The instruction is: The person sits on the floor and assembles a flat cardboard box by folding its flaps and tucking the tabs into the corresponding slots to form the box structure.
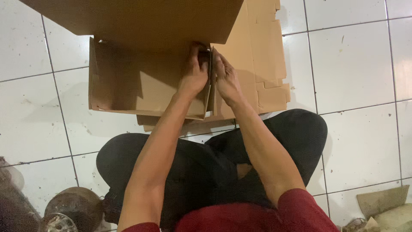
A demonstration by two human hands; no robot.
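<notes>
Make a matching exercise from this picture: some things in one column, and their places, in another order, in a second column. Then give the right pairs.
Things
1. left hand
2. right hand
3. flat cardboard sheets
4. box lid

Places
A. on the floor tiles, to the right of the cardboard box
B. inside the box, on its right wall
C. raised at the top of the picture
D. outside the box, on its right wall

Pairs: 1-B, 2-D, 3-A, 4-C
</notes>
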